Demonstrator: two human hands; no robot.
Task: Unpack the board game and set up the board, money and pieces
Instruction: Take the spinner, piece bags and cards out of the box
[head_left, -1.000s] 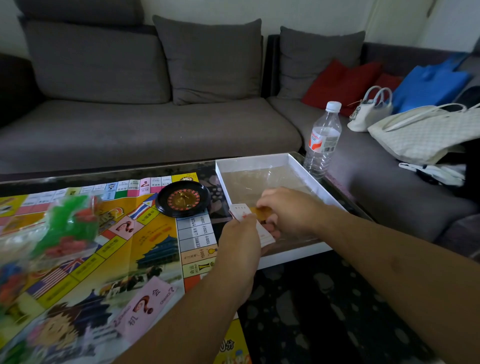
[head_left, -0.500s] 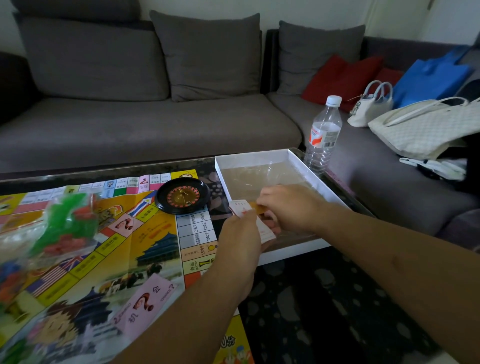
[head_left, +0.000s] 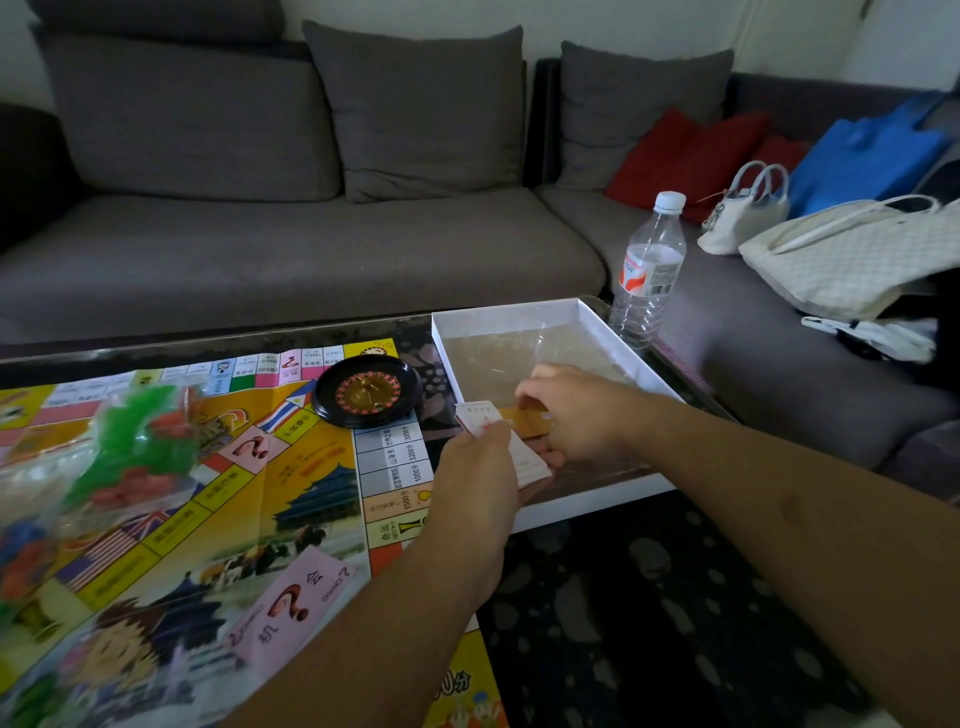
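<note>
Your left hand is the nearer one: its fingers curl round a thin stack of paper play money, thumb on top pinching the white notes against the fingers beneath. Just past those fingers your right hand meets the stack, fingertips bent down onto an orange note; whether they pinch it or only press on it you cannot tell, since the back of the hand hides them.

The likely trouble is here. These notes look slick, light and loosely squared, so if you pull the orange one while the left pinch is slack, the whole stack may fan out and slide off your fingers into the white box tray below or onto the dark patterned tabletop. Pinching only one corner could also crease or tear the thin paper.

To the left of your left fingers the glossy folded game board lies open, still ridged along its creases, so anything set on it may sit unevenly. A pink card rests on it. Beyond your fingers, to the left, stands a round black roulette wheel with a hard rim. Far left, a crinkled clear bag of green and red plastic pieces stays sealed. Beyond the tray a clear plastic water bottle stands near the table edge, easy to knock.
</note>
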